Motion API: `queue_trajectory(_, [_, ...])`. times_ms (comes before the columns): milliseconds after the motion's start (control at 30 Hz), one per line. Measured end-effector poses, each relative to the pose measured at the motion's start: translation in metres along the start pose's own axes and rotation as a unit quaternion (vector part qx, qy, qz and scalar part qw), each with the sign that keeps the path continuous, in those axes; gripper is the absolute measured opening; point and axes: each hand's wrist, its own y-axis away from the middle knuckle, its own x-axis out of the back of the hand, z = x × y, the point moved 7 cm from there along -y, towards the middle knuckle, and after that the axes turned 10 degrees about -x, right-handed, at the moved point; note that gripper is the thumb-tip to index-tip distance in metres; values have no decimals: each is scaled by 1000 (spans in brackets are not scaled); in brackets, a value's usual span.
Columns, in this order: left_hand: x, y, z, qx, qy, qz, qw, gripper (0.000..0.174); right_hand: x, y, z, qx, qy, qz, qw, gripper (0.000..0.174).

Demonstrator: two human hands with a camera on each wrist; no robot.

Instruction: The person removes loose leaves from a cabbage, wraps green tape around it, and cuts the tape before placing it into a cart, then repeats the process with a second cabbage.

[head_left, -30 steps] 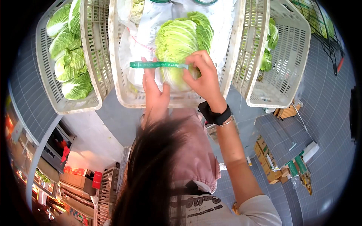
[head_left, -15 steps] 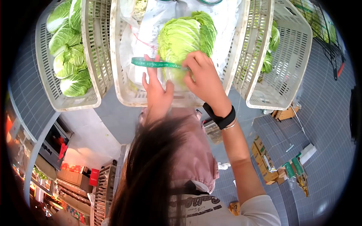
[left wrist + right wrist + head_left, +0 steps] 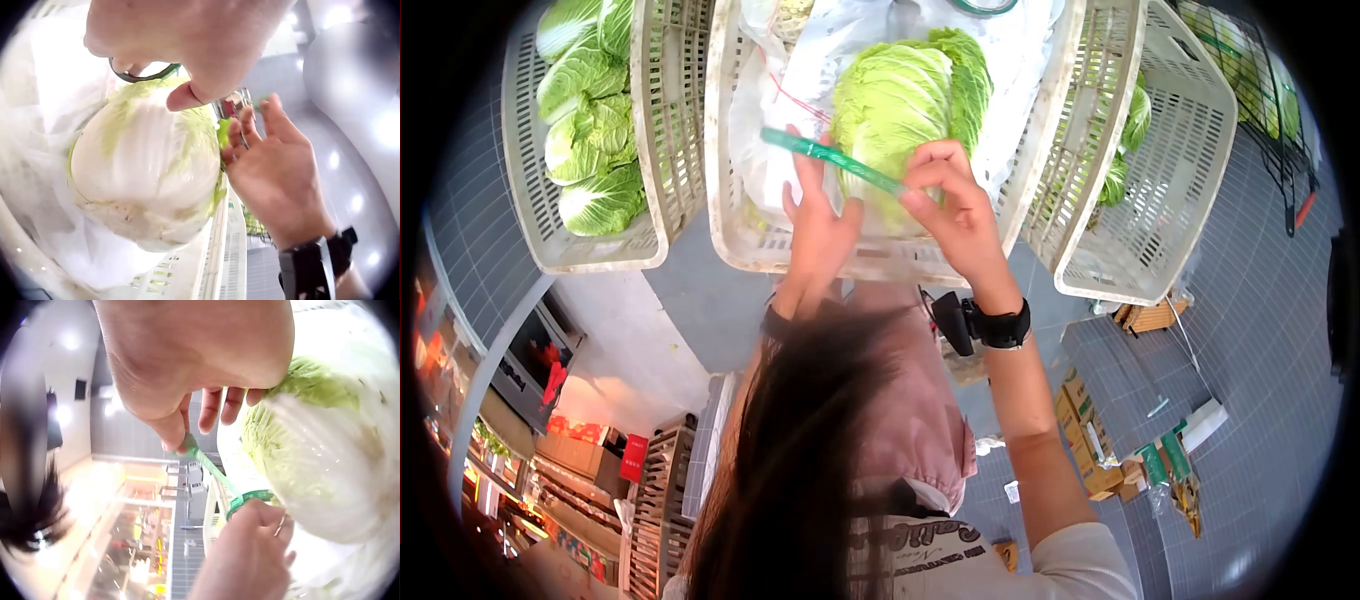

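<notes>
A napa cabbage (image 3: 892,98) lies on white plastic in the middle crate, its pale base end facing the person. Over that end, a green printed tape (image 3: 832,158) slants between the two hands. My left hand (image 3: 822,235) has its fingers extended, and the tape loops across them; in the right wrist view the loop (image 3: 251,496) sits at these fingers. With thumb and forefinger my right hand (image 3: 958,215) pinches the tape's other end. The right wrist view shows the strip (image 3: 211,467) stretched from this pinch down to the left hand.
The middle crate (image 3: 722,150) stands between a left crate (image 3: 650,240) holding several cabbages (image 3: 590,140) and a right crate (image 3: 1170,200) with a few. A green ring (image 3: 985,6) lies at the middle crate's far side. Cardboard boxes (image 3: 1080,430) sit on the floor at right.
The tape has gone from nearly level to slanting, its right end lower. My right hand has shifted slightly right and down with it. The left hand keeps the loop on its fingers.
</notes>
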Motion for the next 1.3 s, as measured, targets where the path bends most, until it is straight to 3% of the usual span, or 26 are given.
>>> queue_trajectory(33, [2, 3, 1, -9, -21, -4, 1000, 96, 0, 3, 4, -31, -78, -20, 996, 14])
queue_trajectory(133, [-2, 4, 5, -32, -35, -2, 999, 97, 4, 6, 0, -116, -154, -51, 980, 16])
queue_trajectory(200, [-2, 7, -1, -25, 8, 16, 1000, 97, 3, 8, -7, -62, 57, -62, 995, 18])
queue_trajectory(233, [-1, 9, -2, -18, -12, 11, 1000, 97, 1, 9, -10, -33, 161, -66, 984, 19])
queue_trajectory(333, [-2, 1, 2, -16, -49, 7, 999, 97, 0, 15, -22, -51, 362, 5, 931, 22])
queue_trajectory(433, [0, 0, 3, -27, -47, 19, 998, 96, 3, 19, -28, -26, 394, 41, 918, 21])
queue_trajectory(533, [-2, -3, -5, -13, 18, 44, 999, 94, 3, 17, -27, -8, 267, -6, 964, 19])
queue_trajectory(600, [-7, -4, -22, 39, 130, 64, 989, 94, 6, 17, -13, -32, 77, -47, 995, 16])
queue_trajectory(633, [-7, -4, -23, 24, 122, 60, 990, 93, 7, 16, -9, -41, -21, -68, 997, 14])
queue_trajectory(700, [-6, -6, -21, -6, 105, 52, 993, 92, 9, 21, -6, -110, -189, -78, 973, 12])
queue_trajectory(833, [-8, 1, -23, 34, 193, 81, 977, 93, 10, 26, 6, -243, -426, -92, 867, 12])
queue_trajectory(933, [-10, -3, -17, 57, 262, 90, 959, 95, 22, 27, 27, -192, -98, -71, 974, 12])
queue_trajectory(1033, [-9, -1, -10, 40, 272, 79, 958, 98, 27, 26, 13, -183, 141, -30, 972, 13])
queue_trajectory(1133, [-6, 0, -5, 28, 298, 100, 949, 98, 28, 26, 16, -170, 133, 29, 976, 14])
queue_trajectory(1300, [4, 2, 3, -30, 97, 96, 990, 96, 34, 27, 27, -179, 31, 111, 977, 13])
